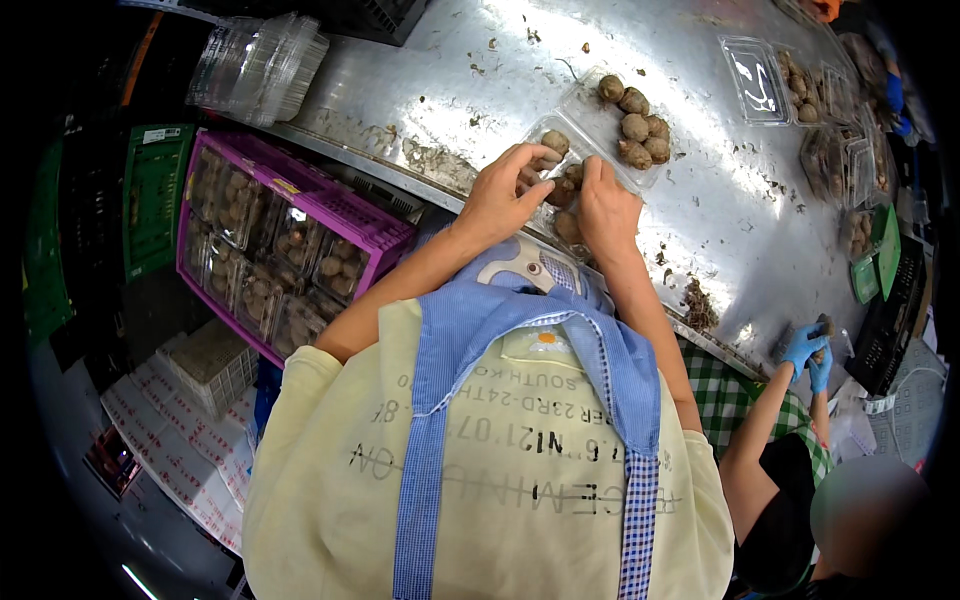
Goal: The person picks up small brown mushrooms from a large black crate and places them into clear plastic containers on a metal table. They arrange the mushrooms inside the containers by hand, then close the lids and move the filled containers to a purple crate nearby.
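Observation:
Both hands are over an open clear plastic clamshell box [541, 130] at the table's near edge, with brown, round taro roots [567, 228] in it. My left hand [500, 195] curls its fingers and thumb around a taro root at the box's left side, largely hidden by the fingers. Just beyond those fingertips is another taro root [555, 142]. My right hand [608, 210] is closed at the box's right side, fingertips down by the roots; what they grip is hidden. Several loose taro roots [635, 126] lie on the clear lid [588, 92] beyond.
A metal table [440, 75] carries soil crumbs and root scraps [699, 305]. Stacked clear boxes [262, 68] stand at far left, above a purple crate [375, 222] of filled boxes. More boxes [752, 80] lie far right. A co-worker's blue-gloved hands [803, 350] hold something at right.

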Available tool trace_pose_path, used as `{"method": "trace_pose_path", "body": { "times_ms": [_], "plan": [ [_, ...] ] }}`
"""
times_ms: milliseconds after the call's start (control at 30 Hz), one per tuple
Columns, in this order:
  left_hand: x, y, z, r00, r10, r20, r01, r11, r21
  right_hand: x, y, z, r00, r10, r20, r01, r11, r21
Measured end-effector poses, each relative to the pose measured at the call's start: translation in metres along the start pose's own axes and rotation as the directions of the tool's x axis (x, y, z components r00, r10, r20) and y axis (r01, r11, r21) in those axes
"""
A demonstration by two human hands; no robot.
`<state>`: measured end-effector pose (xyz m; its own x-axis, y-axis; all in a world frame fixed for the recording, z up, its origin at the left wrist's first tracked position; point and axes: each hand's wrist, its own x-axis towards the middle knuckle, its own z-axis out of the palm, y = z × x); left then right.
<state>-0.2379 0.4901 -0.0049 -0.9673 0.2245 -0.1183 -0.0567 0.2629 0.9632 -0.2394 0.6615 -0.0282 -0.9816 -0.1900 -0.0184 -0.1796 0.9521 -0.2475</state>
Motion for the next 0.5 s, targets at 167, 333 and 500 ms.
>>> {"method": "trace_pose_path", "body": {
  "times_ms": [167,333,500],
  "plan": [
    [-0.001,-0.002,-0.002,1.000,-0.004,-0.020,0.004,1.000,-0.030,0.006,0.008,-0.027,0.975,0.118,0.187,-0.198,0.842,0.502],
    [0.001,-0.003,0.000,1.000,0.003,-0.017,-0.005,0.997,-0.072,0.002,0.011,-0.032,0.951,0.215,0.224,-0.248,0.092,0.964],
    [0.001,-0.006,0.004,1.000,0.002,-0.021,-0.003,0.997,-0.082,0.012,0.028,-0.024,0.948,0.301,0.107,-0.158,0.151,0.976]
  ]
}}
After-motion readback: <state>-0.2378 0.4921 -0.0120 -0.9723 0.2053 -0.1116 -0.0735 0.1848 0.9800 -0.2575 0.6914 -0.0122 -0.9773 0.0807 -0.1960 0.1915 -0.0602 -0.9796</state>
